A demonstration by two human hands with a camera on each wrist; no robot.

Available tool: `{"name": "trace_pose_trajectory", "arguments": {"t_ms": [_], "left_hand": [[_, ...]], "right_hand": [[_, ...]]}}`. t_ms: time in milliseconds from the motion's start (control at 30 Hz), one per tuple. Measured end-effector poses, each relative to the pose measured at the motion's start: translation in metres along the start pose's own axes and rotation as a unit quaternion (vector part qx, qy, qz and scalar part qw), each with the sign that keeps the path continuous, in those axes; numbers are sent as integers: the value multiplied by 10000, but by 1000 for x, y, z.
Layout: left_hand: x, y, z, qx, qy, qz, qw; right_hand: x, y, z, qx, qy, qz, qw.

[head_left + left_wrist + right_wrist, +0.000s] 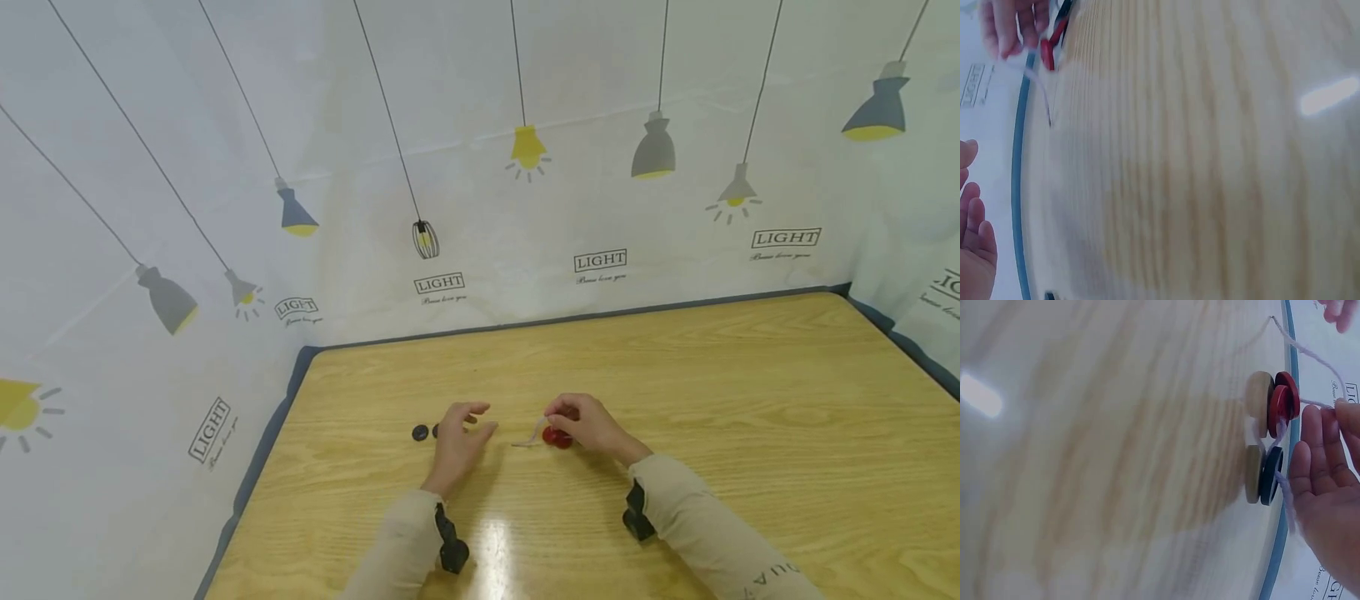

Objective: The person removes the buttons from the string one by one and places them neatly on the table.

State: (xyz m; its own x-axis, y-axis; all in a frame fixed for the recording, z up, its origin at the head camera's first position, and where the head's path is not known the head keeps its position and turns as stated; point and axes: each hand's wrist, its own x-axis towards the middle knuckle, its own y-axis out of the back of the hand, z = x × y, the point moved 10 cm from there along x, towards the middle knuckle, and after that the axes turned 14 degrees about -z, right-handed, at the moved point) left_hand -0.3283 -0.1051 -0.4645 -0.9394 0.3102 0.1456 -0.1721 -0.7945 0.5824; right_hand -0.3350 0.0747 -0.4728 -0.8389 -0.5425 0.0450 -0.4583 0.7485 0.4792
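Your right hand (588, 423) pinches the pale cord (1310, 355) just above the red buttons (1285, 403) on the tabletop (750, 400) — keep it taut. Your left hand (457, 437), fingers spread, hovers at their nine o'clock, beside the dark loose buttons (420, 432).

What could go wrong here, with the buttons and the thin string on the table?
1. The string looks thin and its free end lies loose on the table; a tug from the right hand might pull it out of the red buttons.
2. The dark buttons beside the left hand could be knocked away.
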Motion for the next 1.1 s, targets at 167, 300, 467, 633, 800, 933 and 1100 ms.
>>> {"name": "trace_pose_trajectory", "arguments": {"t_ms": [167, 300, 467, 633, 800, 933, 1100], "left_hand": [[5, -20, 13, -13, -212, -169, 9996], [8, -36, 19, -158, -258, -394, 9988], [12, -58, 19, -469, -121, -837, 9953], [15, -72, 17, -745, -21, -981, 9924], [15, -77, 15, -781, 156, -1001, 9918], [16, -78, 14, -855, 220, -936, 9917], [16, -76, 12, -974, 300, -698, 9923]], "right_hand": [[3, 1, 6, -74, 5, 61, 10000], [4, 2, 8, -127, -42, 107, 9999], [5, 1, 9, -96, -58, 111, 9999], [6, -1, 10, 16, -50, 55, 10000], [6, -2, 7, 49, 9, 37, 10000], [5, -3, 3, 27, 12, 62, 10000], [4, -2, 4, 7, -66, 132, 9999]]}}
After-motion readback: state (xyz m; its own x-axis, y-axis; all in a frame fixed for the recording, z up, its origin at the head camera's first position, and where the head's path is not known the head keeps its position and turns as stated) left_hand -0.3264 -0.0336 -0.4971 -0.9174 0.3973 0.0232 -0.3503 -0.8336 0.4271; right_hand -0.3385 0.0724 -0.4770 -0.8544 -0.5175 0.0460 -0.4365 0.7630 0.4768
